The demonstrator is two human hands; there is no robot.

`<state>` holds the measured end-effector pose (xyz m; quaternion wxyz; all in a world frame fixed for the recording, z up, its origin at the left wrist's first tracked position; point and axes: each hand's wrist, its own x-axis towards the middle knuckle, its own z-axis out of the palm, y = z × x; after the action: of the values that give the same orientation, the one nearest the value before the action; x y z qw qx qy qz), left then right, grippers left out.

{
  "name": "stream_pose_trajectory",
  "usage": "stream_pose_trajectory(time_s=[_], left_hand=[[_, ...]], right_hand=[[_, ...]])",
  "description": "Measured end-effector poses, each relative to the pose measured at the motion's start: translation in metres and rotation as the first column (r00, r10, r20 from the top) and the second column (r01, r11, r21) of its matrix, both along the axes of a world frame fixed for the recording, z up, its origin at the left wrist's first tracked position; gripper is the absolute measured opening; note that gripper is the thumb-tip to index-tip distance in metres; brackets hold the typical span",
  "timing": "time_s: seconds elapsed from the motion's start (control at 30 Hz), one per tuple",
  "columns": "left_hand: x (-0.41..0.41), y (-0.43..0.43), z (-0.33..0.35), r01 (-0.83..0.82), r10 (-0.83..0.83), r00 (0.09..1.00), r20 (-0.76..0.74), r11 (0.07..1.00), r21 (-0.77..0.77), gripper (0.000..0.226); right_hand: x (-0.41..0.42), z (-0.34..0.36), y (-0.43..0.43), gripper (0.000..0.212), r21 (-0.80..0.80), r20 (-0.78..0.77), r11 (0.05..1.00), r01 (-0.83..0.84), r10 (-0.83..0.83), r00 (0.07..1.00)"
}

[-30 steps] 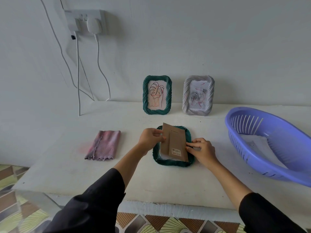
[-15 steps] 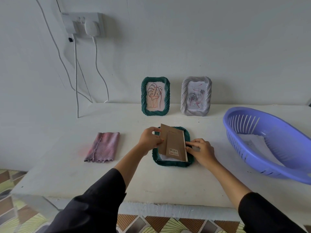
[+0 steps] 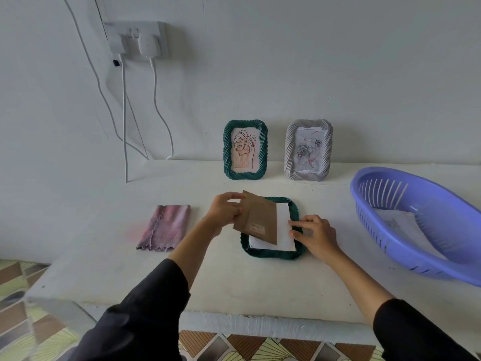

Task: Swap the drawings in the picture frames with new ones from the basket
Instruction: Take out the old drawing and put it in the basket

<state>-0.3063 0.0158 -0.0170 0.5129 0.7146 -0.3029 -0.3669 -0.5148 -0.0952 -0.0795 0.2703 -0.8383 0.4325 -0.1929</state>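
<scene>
Sticker point(image 3: 257, 228) on backing board point(image 3: 260, 212), apparently illegible

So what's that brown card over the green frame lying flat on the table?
The brown card is a flat rectangle, seemingly cardboard, with a panel down its middle and a small pale label low down. It tilts over the white sheet in the flat green frame. The left hand pinches its left edge; the right hand does not touch it.
</scene>
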Motion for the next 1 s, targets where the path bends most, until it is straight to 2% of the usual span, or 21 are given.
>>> stream_pose_trajectory(time_s=[0.17, 0.37, 0.5, 0.6, 0.63, 0.7, 0.77, 0.83, 0.9, 1.0], left_hand=[[0.037, 0.017, -0.003, -0.231, 0.228, 0.970, 0.088, 0.972, 0.031, 0.043], [0.043, 0.032, -0.023, -0.272, 0.240, 0.952, 0.190, 0.948, 0.167, 0.039], [0.033, 0.031, -0.026, -0.264, 0.182, 0.922, 0.341, 0.941, 0.213, 0.041], [0.029, 0.029, -0.027, -0.309, 0.064, 0.776, 0.627, 0.905, 0.291, 0.036], [0.027, 0.026, -0.027, -0.330, 0.056, 0.734, 0.677, 0.900, 0.284, 0.034], [0.016, 0.020, -0.025, -0.285, 0.066, 0.722, 0.689, 0.935, 0.209, 0.030], [-0.002, 0.010, -0.024, -0.157, 0.022, 0.749, 0.662, 0.977, 0.146, 0.026], [-0.019, 0.001, -0.026, -0.074, -0.081, 0.747, 0.659, 0.976, 0.205, 0.024], [-0.028, -0.005, -0.033, -0.066, -0.192, 0.708, 0.679, 0.940, 0.334, 0.035], [-0.030, -0.007, -0.040, -0.100, -0.200, 0.685, 0.701, 0.926, 0.363, 0.048]], right_hand=[[0.000, 0.000, 0.001, 0.029, 0.002, -0.005, 1.000, -0.003, 0.003, 1.000], [0.001, 0.001, 0.003, 0.028, 0.001, -0.005, 1.000, 0.010, -0.010, 1.000], [0.001, 0.002, 0.003, 0.028, 0.006, -0.008, 1.000, 0.010, -0.010, 1.000], [0.000, 0.003, 0.004, 0.028, 0.013, -0.011, 1.000, 0.009, -0.009, 1.000], [0.000, 0.003, 0.004, 0.028, 0.012, -0.010, 1.000, 0.011, -0.011, 1.000], [0.001, 0.004, 0.004, 0.028, 0.013, -0.010, 1.000, 0.012, -0.012, 1.000], [0.001, 0.004, 0.004, 0.028, 0.013, -0.010, 1.000, 0.011, -0.011, 1.000], [0.000, 0.006, 0.005, 0.028, 0.017, -0.006, 1.000, 0.009, -0.009, 1.000], [0.000, 0.006, 0.006, 0.028, 0.023, 0.000, 1.000, 0.010, -0.010, 1.000], [0.000, 0.005, 0.007, 0.028, 0.027, 0.006, 1.000, 0.016, -0.016, 1.000]])
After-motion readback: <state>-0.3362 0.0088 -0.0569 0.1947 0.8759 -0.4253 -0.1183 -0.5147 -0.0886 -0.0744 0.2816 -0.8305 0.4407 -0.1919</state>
